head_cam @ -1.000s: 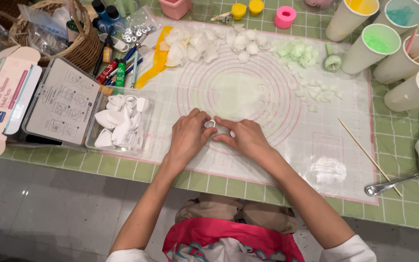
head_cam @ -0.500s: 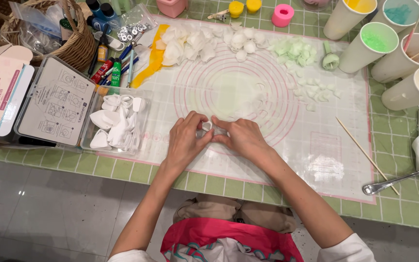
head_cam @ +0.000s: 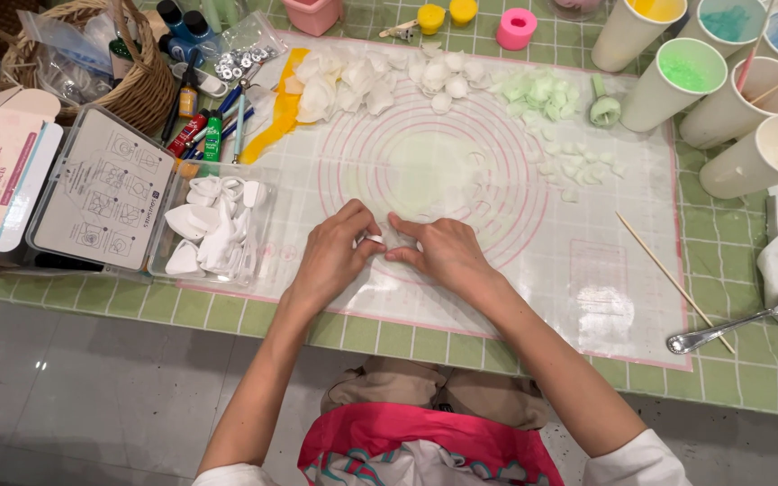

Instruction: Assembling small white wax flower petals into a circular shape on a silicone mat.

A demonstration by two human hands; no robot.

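A wicker basket (head_cam: 92, 63) is seen at upper left, paper cups (head_cam: 731, 81) at upper right. A spoon (head_cam: 740, 326) and a wooden skewer (head_cam: 668, 277) are placed at right, a clear tray of white moulds (head_cam: 213, 229) at left.

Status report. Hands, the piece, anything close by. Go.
Left hand and right hand together on the mat, both pinching a small white piece. Open tray of white shapes beside left hand. Nothing between the hands.

Small white piece (head_cam: 376, 239), soft-looking, mostly hidden, pinched between the fingertips of both hands, low over the translucent silicone mat (head_cam: 587, 225) with pink concentric rings, near its front edge
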